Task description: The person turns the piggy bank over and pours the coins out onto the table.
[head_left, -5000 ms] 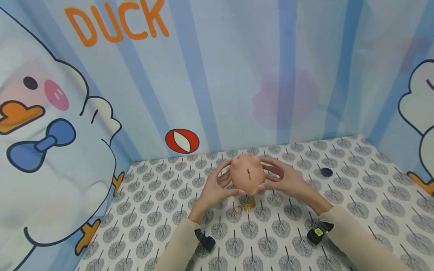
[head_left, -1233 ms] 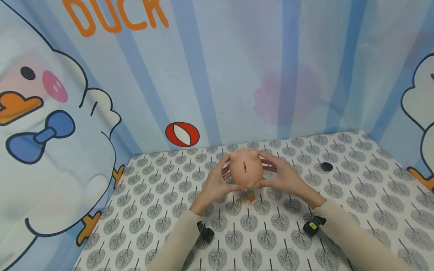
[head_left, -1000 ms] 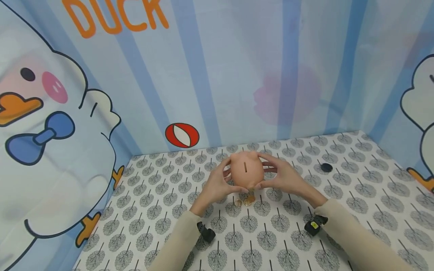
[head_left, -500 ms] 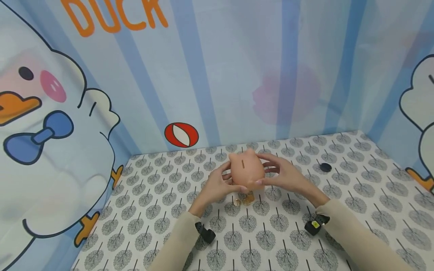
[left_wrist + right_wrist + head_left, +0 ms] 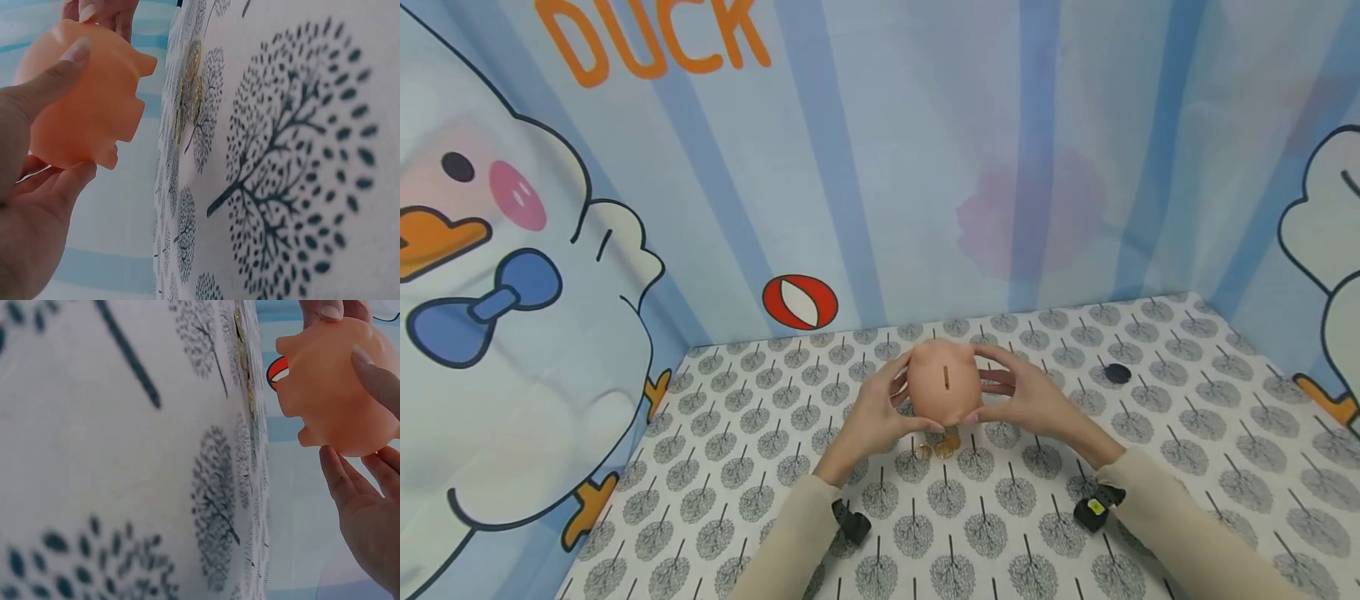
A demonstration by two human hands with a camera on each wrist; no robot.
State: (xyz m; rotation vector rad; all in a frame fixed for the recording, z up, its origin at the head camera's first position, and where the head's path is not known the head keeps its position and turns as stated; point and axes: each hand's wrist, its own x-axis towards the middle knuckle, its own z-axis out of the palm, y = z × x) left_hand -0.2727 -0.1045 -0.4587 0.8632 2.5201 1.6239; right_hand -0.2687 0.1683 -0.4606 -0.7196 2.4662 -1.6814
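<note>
A pink-orange piggy bank [image 5: 928, 392] with a coin slot on top is held between both hands in the head view. My left hand [image 5: 874, 410] grips its left side, thumb at the near end. My right hand [image 5: 1028, 395] grips the right side the same way. Both wrist views show the piggy bank [image 5: 87, 94] raised off the table, its stubby feet toward the cloth. Gold coins [image 5: 945, 448] lie on the tablecloth just below and in front of it. In the left wrist view the coins [image 5: 190, 87] overlap in a small heap.
A round black plug-like disc [image 5: 1117, 373] lies on the tree-patterned tablecloth [image 5: 760, 467] to the right. A blue striped curtain [image 5: 917, 167] with duck pictures stands behind and along both sides of the table.
The piggy bank has been tipped back and forth between the hands, its slot tilting left half a second ago and now standing nearly straight. Both hands keep their grip; the coins lie in place.
</note>
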